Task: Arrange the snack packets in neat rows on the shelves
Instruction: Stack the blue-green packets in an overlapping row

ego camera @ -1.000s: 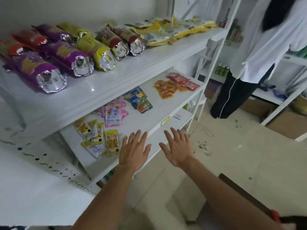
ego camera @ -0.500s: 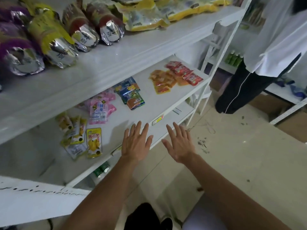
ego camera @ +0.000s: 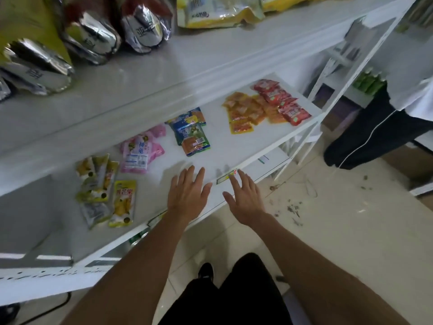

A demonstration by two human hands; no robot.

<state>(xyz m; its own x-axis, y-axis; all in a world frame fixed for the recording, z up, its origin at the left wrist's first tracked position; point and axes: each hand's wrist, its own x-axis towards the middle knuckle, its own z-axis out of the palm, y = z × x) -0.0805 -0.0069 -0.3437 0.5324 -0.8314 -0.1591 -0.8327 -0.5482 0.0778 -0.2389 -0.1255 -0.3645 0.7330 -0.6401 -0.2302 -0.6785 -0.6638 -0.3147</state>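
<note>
- both hands are spread and hold nothing: the left hand (ego camera: 187,193) hovers over the front of the white middle shelf (ego camera: 234,148), the right hand (ego camera: 246,198) over its front lip.
- on that shelf lie 5 loose clusters: yellow mango packets (ego camera: 123,202) far left, then pink packets (ego camera: 138,153), blue-green packets (ego camera: 191,134), orange packets (ego camera: 243,113), red packets (ego camera: 284,102) far right.
- judged from this, rows are barely begun; every cluster overlaps and needs squaring.

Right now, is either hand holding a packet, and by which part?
Nothing is held. The left hand and right hand are both open with fingers spread, above the middle shelf's front edge.
</note>
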